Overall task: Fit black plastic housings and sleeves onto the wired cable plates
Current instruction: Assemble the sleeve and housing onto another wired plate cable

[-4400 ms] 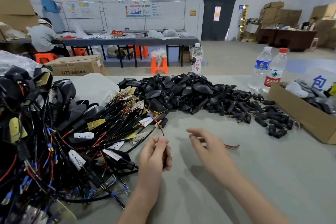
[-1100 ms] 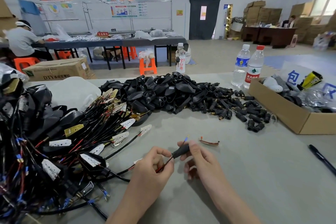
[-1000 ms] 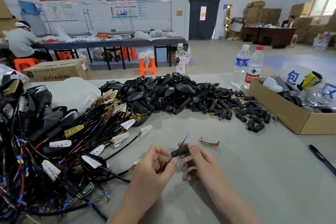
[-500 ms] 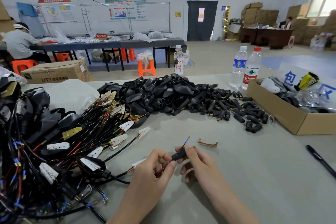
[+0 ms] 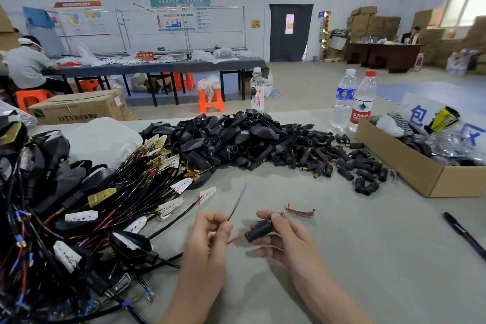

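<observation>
Since the red wire [image 5: 235,240] apparently has to feed through it, the head view shows the black sleeve [image 5: 259,229] pinched in the right hand [image 5: 286,239] just above the table [image 5: 368,258], while the left hand [image 5: 207,242] pinches that wire steady; loose housings [image 5: 236,139] lie piled within reach beyond.

wired cable plates [image 5: 79,205] lie heaped on the table [image 5: 368,258] at ur left. housings [image 5: 231,139] sit centre-back, loose sleeves [image 5: 342,163] spread right of them. box [image 5: 410,168] far right, bottles [image 5: 352,102] just behind its left corner, pen [image 5: 465,234] in front of it. front-centre: wire [image 5: 236,205] in ur left hand [image 5: 207,242], one sleeve [image 5: 259,230] in ur right hand [image 5: 286,239].
</observation>
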{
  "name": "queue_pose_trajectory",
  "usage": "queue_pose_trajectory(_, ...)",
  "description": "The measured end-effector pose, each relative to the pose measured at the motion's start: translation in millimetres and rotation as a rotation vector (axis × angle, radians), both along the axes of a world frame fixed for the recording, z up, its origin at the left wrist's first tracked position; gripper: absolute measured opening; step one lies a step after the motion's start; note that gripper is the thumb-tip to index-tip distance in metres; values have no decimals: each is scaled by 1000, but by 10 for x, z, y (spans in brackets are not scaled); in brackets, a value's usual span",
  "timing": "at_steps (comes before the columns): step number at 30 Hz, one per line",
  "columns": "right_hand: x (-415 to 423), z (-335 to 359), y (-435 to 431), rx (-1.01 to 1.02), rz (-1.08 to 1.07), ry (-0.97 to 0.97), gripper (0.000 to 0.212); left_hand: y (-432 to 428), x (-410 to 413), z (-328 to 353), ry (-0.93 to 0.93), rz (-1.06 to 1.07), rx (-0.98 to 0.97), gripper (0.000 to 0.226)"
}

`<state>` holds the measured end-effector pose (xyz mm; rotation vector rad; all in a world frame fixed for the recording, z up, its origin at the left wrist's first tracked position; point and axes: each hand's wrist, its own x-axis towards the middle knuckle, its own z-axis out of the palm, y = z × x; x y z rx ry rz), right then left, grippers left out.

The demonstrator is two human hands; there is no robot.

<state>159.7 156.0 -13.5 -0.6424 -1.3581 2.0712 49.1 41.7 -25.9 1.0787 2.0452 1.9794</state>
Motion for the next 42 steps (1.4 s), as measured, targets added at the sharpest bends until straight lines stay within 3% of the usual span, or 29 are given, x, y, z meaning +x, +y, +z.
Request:
queue_pose_trajectory(3,9,-3,18,-54,-38,19,30,-30,-24,60,-128,-75,61,15)
queue_pose_trajectory(5,7,0,23,-83,-35,25,30,-41,-23,98,-217,-144,84,1)
queue_pose_trajectory(9,10,10,30,-150,-6,48,30,-24,-33,64,-303,-158,19,48)
queue_pose_trajectory(12,17,9,44,-203,-1,81,30,-14,-61,22,-365,-168,33,59)
queue_pose_trajectory(18,29,9,91,-292,-26,117,29,-42,-58,89,-351,-262,51,38)
queue_pose_trajectory(23,15,2,74,-334,-14,125,29,-60,-75,211,-700,-369,258,39)
queue_pose_trajectory(26,5,5,66,-345,-4,128,28,-64,-51,251,-814,-429,269,43)
queue_pose_trajectory(31,21,24,72,-344,23,168,29,-99,-40,232,-762,-478,177,30)
queue_pose_trajectory(33,18,32,60,-374,34,201,29,-85,-42,187,-740,-453,192,36)
queue_pose_trajectory(35,10,28,62,-403,43,233,30,-72,-59,164,-725,-402,214,28)
queue_pose_trajectory(38,-6,23,75,-446,51,256,32,-78,-83,131,-626,-332,171,17)
queue_pose_trajectory(42,-15,36,86,-536,57,303,38,-84,-45,113,-504,-298,77,21)
